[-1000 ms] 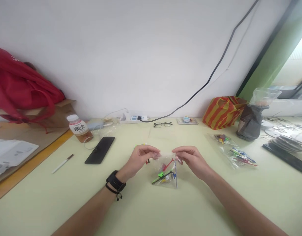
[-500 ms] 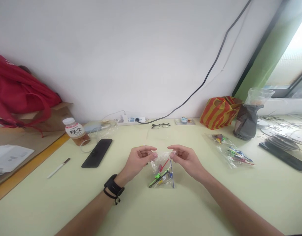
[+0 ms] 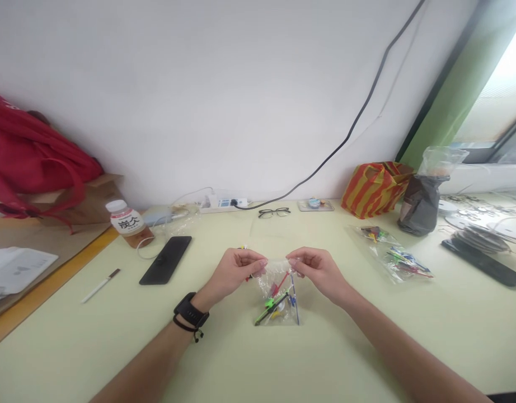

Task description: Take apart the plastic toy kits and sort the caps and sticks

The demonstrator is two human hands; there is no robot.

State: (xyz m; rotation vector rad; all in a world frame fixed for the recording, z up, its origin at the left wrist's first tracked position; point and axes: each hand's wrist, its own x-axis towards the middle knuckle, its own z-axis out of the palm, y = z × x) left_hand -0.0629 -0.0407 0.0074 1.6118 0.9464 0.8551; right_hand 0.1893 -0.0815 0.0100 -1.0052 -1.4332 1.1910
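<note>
A clear plastic bag (image 3: 264,288) hangs between my hands over the pale green table, its lower edge near the tabletop. Inside it are small plastic parts in red, green, black, blue, yellow and white. My left hand (image 3: 237,272) pinches the bag's upper left corner between thumb and fingers. Across from it, my right hand (image 3: 320,274) pinches the upper right corner. A black watch (image 3: 191,311) and a dark bracelet are on my left wrist. Small coloured pieces behind my left hand are partly hidden.
Two more clear bags of coloured parts (image 3: 403,262) lie to the right. At the left are a black phone (image 3: 165,261), a drink bottle (image 3: 130,225) and a pen (image 3: 101,286). Along the wall stand eyeglasses (image 3: 275,212), a power strip (image 3: 224,204) and a striped bag (image 3: 373,189).
My fingers have closed together at the bag's two top corners, and its top edge looks pulled straighter. The parts inside stay at the bottom.
</note>
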